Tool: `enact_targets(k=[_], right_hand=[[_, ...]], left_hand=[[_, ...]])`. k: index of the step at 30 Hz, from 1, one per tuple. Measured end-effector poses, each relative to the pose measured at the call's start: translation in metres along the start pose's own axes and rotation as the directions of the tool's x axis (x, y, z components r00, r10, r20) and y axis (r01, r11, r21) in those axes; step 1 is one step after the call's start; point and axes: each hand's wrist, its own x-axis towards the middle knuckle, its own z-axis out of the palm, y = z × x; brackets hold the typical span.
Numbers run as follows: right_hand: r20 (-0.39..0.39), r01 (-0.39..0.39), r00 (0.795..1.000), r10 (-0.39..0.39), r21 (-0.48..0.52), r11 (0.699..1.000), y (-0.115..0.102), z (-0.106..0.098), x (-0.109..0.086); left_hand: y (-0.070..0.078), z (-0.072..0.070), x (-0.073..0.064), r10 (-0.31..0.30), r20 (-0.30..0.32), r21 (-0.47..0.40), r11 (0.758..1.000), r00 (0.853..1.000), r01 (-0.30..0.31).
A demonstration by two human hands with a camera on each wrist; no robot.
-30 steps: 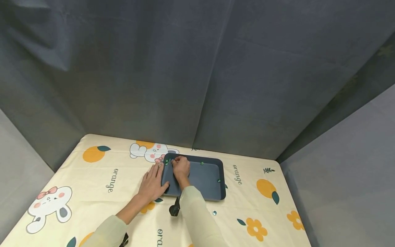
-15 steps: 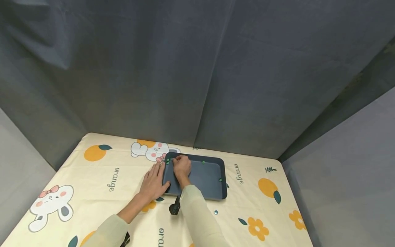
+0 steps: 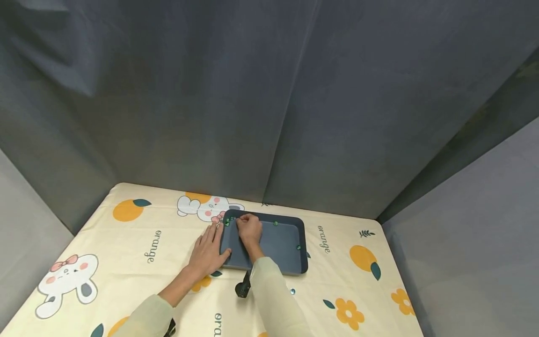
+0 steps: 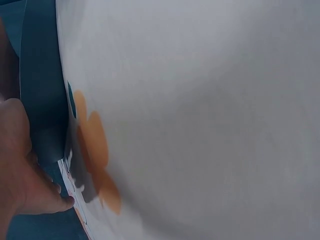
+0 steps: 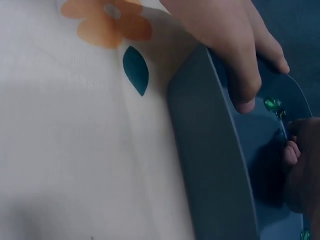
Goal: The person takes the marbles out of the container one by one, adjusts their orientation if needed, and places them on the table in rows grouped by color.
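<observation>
A dark grey rectangular tray lies on the patterned cloth. My left hand rests along its left side, fingers straight, thumb over the near rim; the left wrist view shows part of that hand at the tray's corner. Inside the tray, toward the far left corner, is my right hand, thumb and fingers drawn together low over the bottom. Several small green glass marbles sit in that corner just past the right fingertips. Whether those fingers pinch a marble I cannot tell.
One green marble sits near the tray's far side, another green marble near its right side. A clear bluish bead lies on the cloth in front. Grey curtains stand behind the table.
My right hand has shifted slightly right, away from the marbles in the corner, and its wrist camera moved with it. My left hand stays on the tray's side.
</observation>
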Motion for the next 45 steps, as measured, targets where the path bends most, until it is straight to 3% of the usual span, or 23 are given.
enact_targets(k=[9,15,20,25,30,34,40,45], right_hand=[[0.034,0.022,0.999,-0.023,0.027,0.999,0.006,-0.017,-0.004],[0.128,-0.029,0.992,0.008,0.162,0.986,0.01,-0.027,-0.004],[0.256,-0.174,0.963,0.083,0.358,0.917,0.011,-0.036,-0.005],[0.314,-0.218,0.947,0.062,0.491,0.843,0.009,-0.047,-0.006],[0.357,-0.257,0.932,0.061,0.533,0.806,0.006,-0.058,-0.007],[0.374,-0.244,0.927,0.038,0.522,0.817,0.004,-0.066,-0.01],[0.367,-0.152,0.93,-0.015,0.422,0.894,0.004,-0.079,-0.015],[0.392,-0.108,0.918,-0.057,0.386,0.916,0.005,-0.088,-0.02]], left_hand=[[0.002,0.003,-0.002,0.007,0.002,0.008,1.0,1.0,-0.007],[0.0,0.003,0.0,-0.005,0.009,0.004,1.0,1.0,0.005],[-0.001,0.002,0.0,0.002,0.008,0.003,1.0,1.0,-0.002],[-0.001,0.001,0.001,0.001,0.016,0.009,1.0,1.0,-0.001],[0.001,0.0,0.0,-0.006,0.024,0.006,1.0,1.0,0.006],[0.001,0.0,-0.001,-0.01,0.027,0.011,1.0,1.0,0.009],[0.002,-0.002,0.0,-0.008,0.018,0.007,1.0,1.0,0.008],[0.003,-0.003,0.0,-0.011,0.024,0.006,1.0,1.0,0.011]])
